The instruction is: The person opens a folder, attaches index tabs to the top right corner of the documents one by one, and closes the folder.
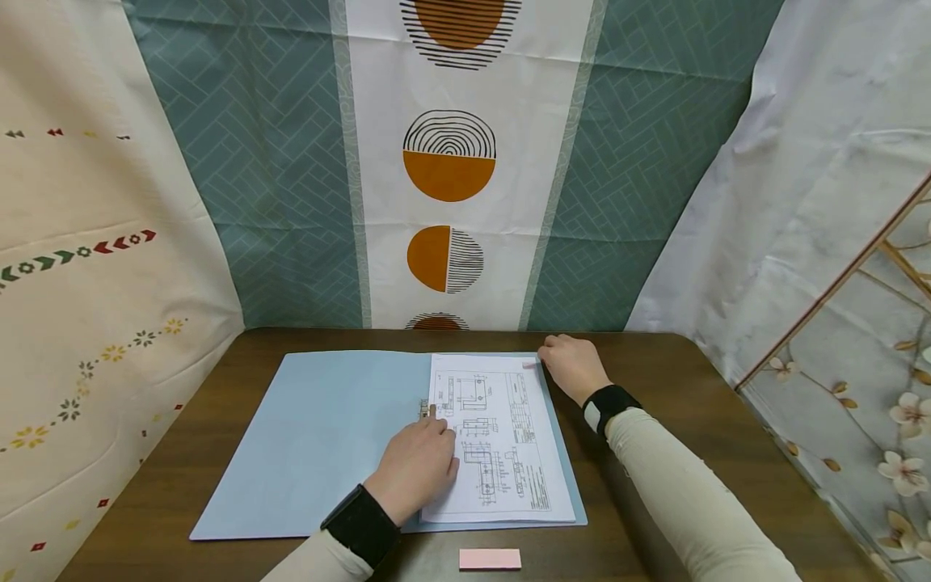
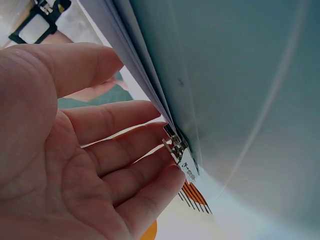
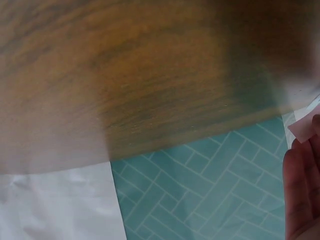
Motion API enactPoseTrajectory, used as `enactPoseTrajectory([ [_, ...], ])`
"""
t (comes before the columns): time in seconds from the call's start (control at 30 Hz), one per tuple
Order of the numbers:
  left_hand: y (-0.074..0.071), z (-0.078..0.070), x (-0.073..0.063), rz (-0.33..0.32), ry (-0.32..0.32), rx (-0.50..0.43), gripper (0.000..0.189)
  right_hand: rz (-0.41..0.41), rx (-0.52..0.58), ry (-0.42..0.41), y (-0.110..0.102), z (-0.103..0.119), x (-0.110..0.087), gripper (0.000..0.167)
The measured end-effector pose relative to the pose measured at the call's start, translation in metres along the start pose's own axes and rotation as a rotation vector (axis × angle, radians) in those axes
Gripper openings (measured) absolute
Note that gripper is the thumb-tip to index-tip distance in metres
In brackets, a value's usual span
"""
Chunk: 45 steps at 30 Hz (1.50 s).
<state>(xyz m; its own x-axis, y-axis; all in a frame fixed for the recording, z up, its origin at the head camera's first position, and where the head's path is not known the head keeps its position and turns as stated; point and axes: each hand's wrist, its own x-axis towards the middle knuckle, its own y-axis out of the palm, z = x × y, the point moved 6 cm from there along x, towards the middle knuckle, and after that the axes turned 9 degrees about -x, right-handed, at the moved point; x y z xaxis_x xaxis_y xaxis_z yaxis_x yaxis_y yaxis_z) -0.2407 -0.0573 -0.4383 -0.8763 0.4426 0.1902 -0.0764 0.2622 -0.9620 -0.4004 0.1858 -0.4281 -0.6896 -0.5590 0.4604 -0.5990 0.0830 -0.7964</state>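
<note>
A light blue folder lies spread flat, with a stack of printed technical drawings on its right side. A metal clip sits at the folder's fold, by the sheets' left edge. My left hand rests there, its fingers loosely extended and touching the clip and the paper edge. At the sheets' upper right corner, my right hand pinches a small pink sticky note between thumb and fingers. Most of that hand is outside the right wrist view.
A pad of pink sticky notes lies on the brown wooden table in front of the folder. Patterned cloth hangs behind the table, and pale curtains hang at the sides.
</note>
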Motion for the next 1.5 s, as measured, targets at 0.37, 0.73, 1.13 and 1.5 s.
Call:
enactPoseTrajectory([
  [0.37, -0.003, -0.002, -0.003, -0.035, 0.038, 0.006, 0.024, 0.066, -0.069, -0.005, 0.010, 0.004, 0.000, 0.014],
  [0.73, -0.004, -0.002, -0.002, -0.036, 0.041, 0.019, 0.026, 0.142, -0.053, -0.012, 0.015, 0.004, -0.004, 0.015],
  [1.13, -0.003, -0.002, -0.002, -0.029, 0.037, 0.017, 0.026, 0.162, -0.024, 0.015, 0.017, 0.002, -0.005, 0.015],
  [1.5, -0.002, -0.001, -0.002, -0.026, 0.037, 0.015, 0.026, 0.201, 0.037, 0.015, 0.016, -0.001, -0.007, 0.010],
])
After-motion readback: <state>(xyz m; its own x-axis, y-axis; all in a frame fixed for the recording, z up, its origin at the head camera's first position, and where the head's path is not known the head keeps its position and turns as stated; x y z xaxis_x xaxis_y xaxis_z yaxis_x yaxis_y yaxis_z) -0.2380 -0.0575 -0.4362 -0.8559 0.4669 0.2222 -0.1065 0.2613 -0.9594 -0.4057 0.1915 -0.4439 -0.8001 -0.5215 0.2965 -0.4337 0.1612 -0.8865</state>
